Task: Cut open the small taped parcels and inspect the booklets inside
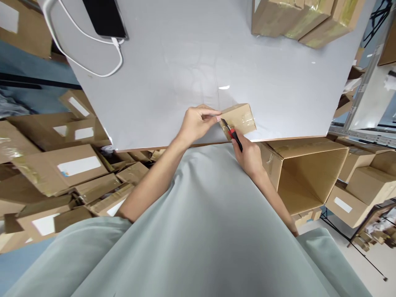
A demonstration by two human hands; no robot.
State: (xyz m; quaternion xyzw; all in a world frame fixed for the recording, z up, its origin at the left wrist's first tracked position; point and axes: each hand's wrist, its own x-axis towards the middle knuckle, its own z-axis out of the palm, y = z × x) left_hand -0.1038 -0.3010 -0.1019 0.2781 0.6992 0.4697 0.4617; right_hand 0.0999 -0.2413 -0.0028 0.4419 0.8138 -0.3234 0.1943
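Note:
A small cardboard box with clear tape on it rests near the front edge of the grey-white table. My right hand is wrapped round a red and black utility knife. The knife's blade end meets the left end of the box. At that same end, my left hand pinches the box's edge between thumb and fingers, close to the blade. Whether those fingertips also hold a bit of tape is too small to tell.
Taped boxes stand at the table's back right. A phone with a white cable lies at the back left. Below the table are a large open carton on the right and piled cartons on the left.

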